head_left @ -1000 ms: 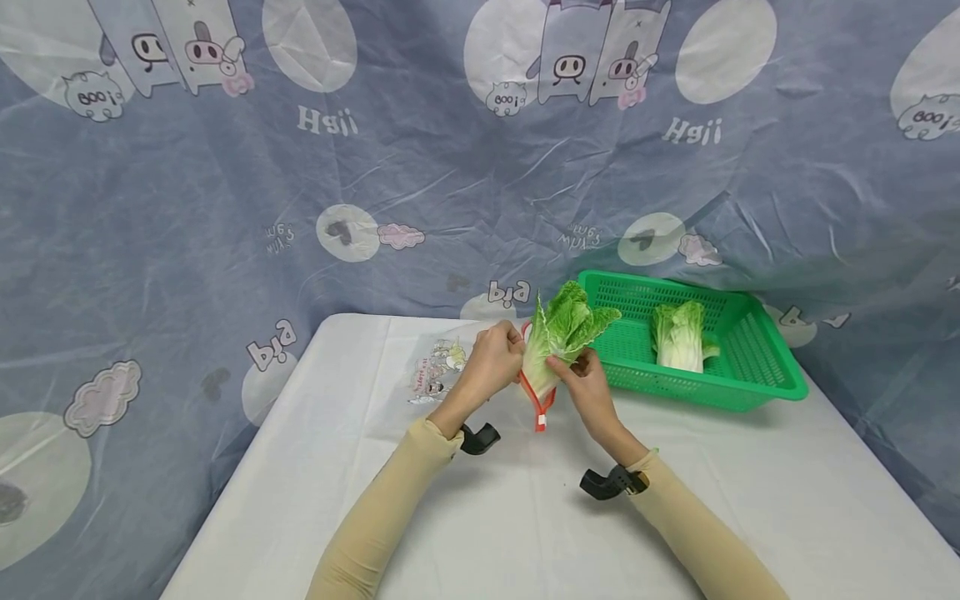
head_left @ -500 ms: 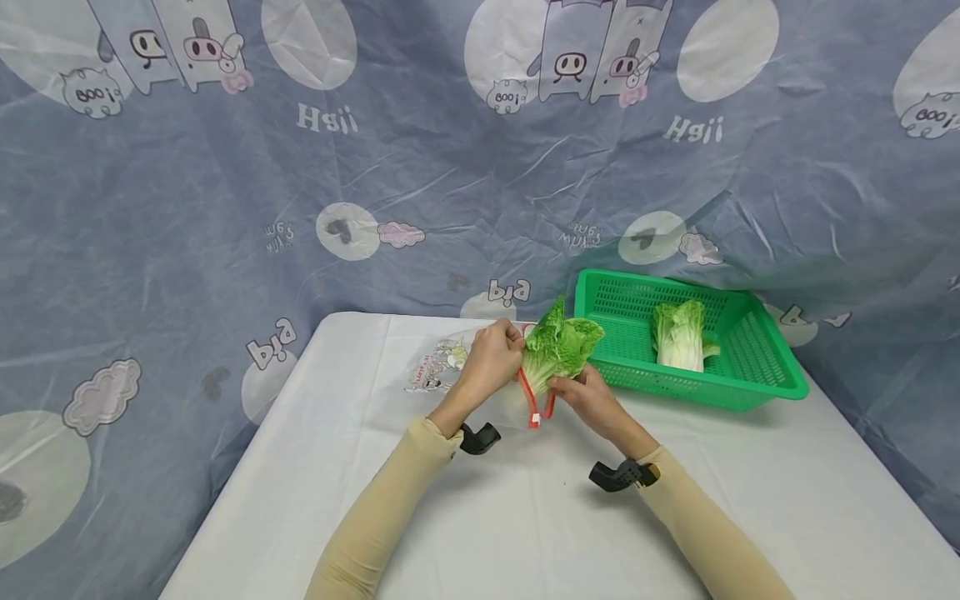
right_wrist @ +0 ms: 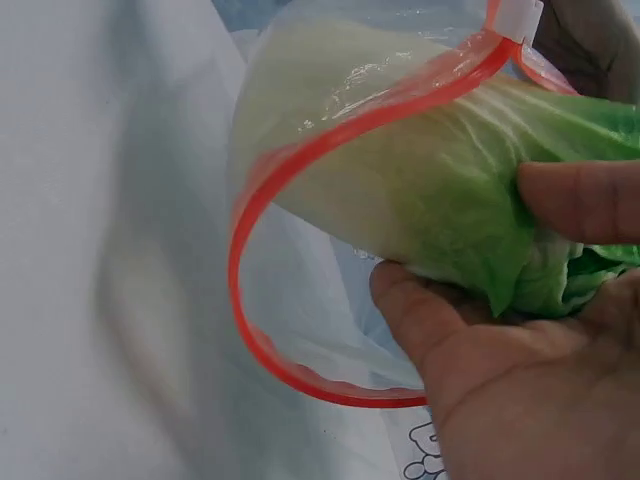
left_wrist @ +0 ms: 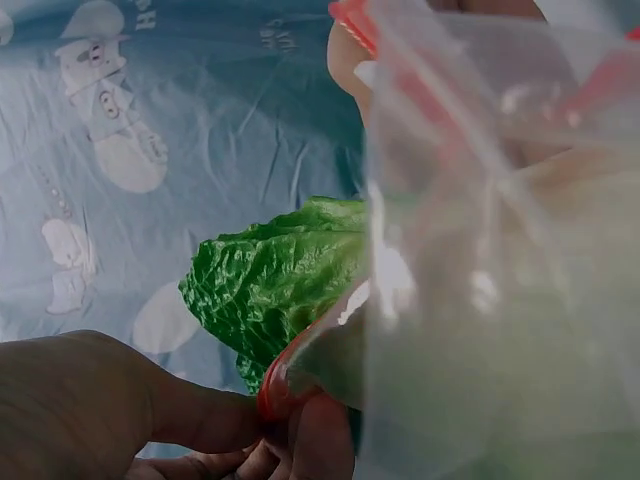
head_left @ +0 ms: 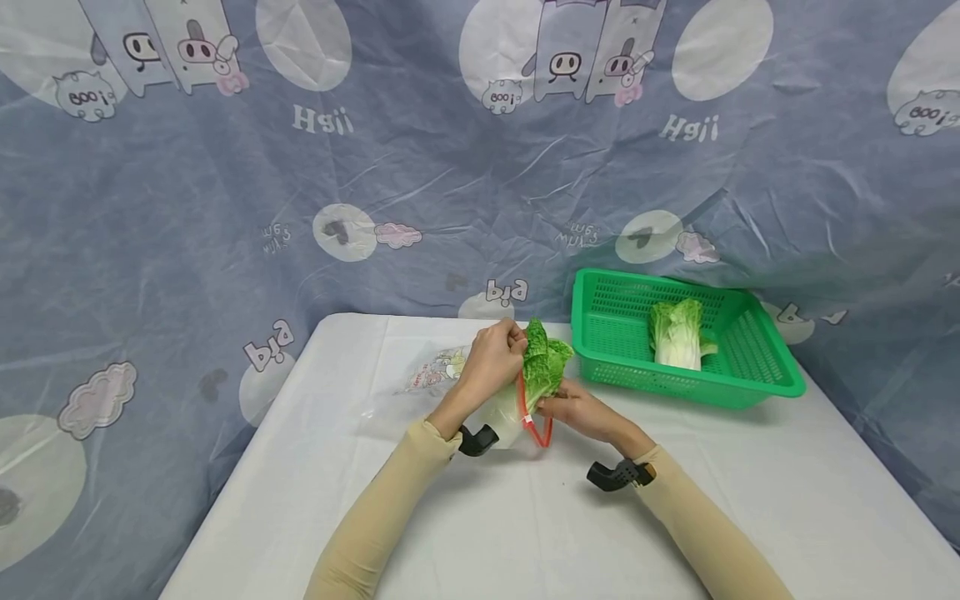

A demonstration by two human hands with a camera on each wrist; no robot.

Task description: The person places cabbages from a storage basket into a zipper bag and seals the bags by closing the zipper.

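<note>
A napa cabbage (head_left: 544, 364) with green leaves and a white base sits partly inside a clear zip bag (head_left: 504, 421) with a red rim (head_left: 537, 432). My left hand (head_left: 510, 337) pinches the bag's rim at the top, above the white table (head_left: 525, 533). My right hand (head_left: 551, 407) grips the cabbage from below, thumb on the leaves. In the right wrist view the right hand (right_wrist: 455, 235) holds the cabbage (right_wrist: 400, 180) with its pale end past the red rim (right_wrist: 300, 170). The left wrist view shows the leaf tops (left_wrist: 280, 280) sticking out beside the clear bag (left_wrist: 500, 250).
A green plastic basket (head_left: 757, 379) stands at the table's back right, holding another cabbage (head_left: 678, 333). A blue cartoon-printed cloth (head_left: 225, 208) hangs behind and around the table. The bag's printed end (head_left: 438, 371) lies on the table to the left of my hands.
The cabbage has gone lower and leftward, deeper into the bag. My right hand moved down with it, and the red rim now circles the cabbage's lower part.
</note>
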